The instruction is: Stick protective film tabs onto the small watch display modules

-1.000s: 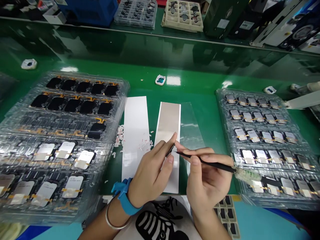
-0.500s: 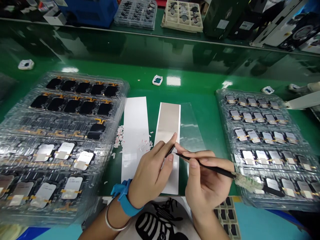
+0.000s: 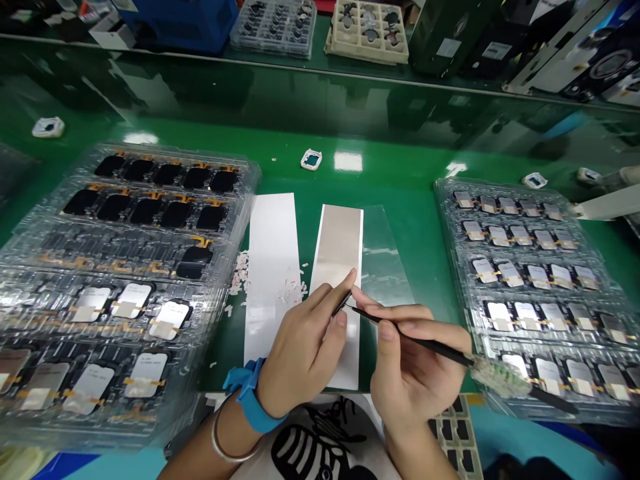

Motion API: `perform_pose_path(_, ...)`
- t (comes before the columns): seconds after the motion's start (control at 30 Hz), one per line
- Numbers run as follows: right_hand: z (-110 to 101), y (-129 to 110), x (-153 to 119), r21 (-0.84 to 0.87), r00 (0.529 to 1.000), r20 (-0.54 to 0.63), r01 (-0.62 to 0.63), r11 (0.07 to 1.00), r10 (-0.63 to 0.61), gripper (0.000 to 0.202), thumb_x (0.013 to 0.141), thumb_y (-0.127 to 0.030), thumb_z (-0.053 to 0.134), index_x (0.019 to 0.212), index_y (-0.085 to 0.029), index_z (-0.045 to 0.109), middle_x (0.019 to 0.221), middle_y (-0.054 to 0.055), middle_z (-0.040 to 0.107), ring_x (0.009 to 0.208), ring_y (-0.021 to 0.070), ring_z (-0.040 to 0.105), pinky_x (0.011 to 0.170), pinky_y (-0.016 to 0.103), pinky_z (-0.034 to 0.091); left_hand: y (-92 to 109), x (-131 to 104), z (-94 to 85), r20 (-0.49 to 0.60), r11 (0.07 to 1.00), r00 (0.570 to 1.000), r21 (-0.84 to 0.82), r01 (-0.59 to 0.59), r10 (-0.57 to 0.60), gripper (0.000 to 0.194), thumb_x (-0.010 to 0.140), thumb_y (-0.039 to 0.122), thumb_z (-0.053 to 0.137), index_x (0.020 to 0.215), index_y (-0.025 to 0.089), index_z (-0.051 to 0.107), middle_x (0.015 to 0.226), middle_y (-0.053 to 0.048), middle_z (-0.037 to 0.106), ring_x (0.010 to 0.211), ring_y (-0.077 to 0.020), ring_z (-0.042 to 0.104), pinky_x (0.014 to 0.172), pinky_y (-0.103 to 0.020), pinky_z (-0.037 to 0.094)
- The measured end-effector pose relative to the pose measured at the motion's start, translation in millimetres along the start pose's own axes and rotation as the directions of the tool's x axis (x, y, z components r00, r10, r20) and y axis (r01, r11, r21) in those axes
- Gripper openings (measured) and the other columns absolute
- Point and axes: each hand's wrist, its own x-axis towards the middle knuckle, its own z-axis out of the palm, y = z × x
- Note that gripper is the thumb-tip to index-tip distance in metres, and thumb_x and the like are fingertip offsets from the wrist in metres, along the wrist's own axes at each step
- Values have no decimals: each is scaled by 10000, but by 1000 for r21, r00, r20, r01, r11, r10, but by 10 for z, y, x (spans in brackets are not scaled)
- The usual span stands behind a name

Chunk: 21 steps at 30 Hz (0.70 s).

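Observation:
Pinched between the thumb and fingers of my left hand (image 3: 305, 350) is a small dark-edged display module (image 3: 342, 303), tilted nearly edge-on and mostly hidden by the fingers. My right hand (image 3: 417, 363) grips a slim black pointed tool (image 3: 435, 345), its shaft wrapped in pale, greenish tape. The tool's fine tip lies at the module's edge; I cannot tell whether they touch. Below both hands lies a beige-faced sheet with white edges (image 3: 340, 233). Left of it is a white strip (image 3: 273, 233), with small pink-and-white scraps (image 3: 241, 272) alongside.
A stacked clear tray of black and silver-backed screens (image 3: 175, 213) stands left. Another clear tray with silver-backed modules (image 3: 520, 235) stands right. A clear film (image 3: 385, 253) lies beside the beige sheet. A small white-framed part (image 3: 311, 159) sits behind; a shelf crosses the back.
Both hands keep nearly the same pose over the beige sheet. The tool's taped rear end has shifted slightly right and down, while its tip stays near the module.

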Motion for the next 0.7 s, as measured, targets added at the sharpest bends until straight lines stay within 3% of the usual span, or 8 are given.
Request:
perform_pose_path(0.33, 3, -5, 4, 10, 999, 36, 1, 1000, -1, 326, 853, 75, 528, 1025, -200, 552, 916, 27, 682, 980, 203, 727, 895, 463, 660, 7, -4, -4, 3, 1000, 1000, -5, 5, -5, 497, 1047, 274, 304, 1536, 200, 355, 1083, -83, 606, 948, -209, 599, 895, -355, 483)
perform_pose_path(0.7, -27, 24, -1, -6, 999, 40, 13, 1000, -13, 307, 866, 53, 532, 1037, -201, 550, 921, 32, 681, 972, 213, 727, 859, 465, 668, 12, -9, -8, 2, 999, 1000, 51, 12, -12, 495, 1041, 262, 332, 1532, 206, 357, 1115, -85, 621, 1018, -214, 617, 867, -340, 504)
